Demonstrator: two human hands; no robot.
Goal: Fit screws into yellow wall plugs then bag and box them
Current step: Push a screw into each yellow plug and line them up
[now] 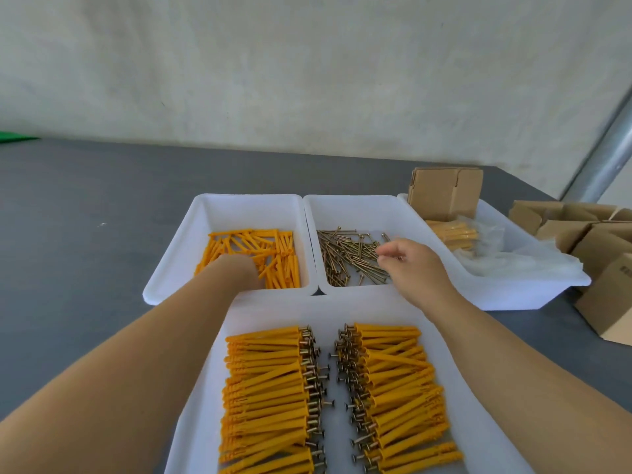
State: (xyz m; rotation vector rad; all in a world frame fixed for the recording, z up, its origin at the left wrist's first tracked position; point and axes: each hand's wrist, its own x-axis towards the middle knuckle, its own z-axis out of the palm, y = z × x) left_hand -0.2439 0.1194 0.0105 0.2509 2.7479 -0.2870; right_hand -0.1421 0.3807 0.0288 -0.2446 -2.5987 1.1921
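Four white bins sit on a grey table. The bin at 11 o'clock (171, 268) holds loose yellow plugs (273, 248); the left hand (239, 271) reaches in — its fingers cannot be made out. The bin at 12 o'clock (359, 206) holds screws (342, 254), the right hand (410, 265) pinching one. The near bin (273, 309) holds assembled plugs (266, 378) lying crosswise — screw heads facing the middle. The bin at 2 o'clock (533, 292) holds bags (513, 254) and a cardboard box (444, 189).

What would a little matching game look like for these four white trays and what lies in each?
Trays:
1. far left tray
2. far middle tray
3. far right tray
4. near tray

Contents:
A. loose screws
B. plugs with screws fitted
C. bare yellow plugs
D. cardboard box and clear bags

Pairs: 1-C, 2-A, 3-D, 4-B
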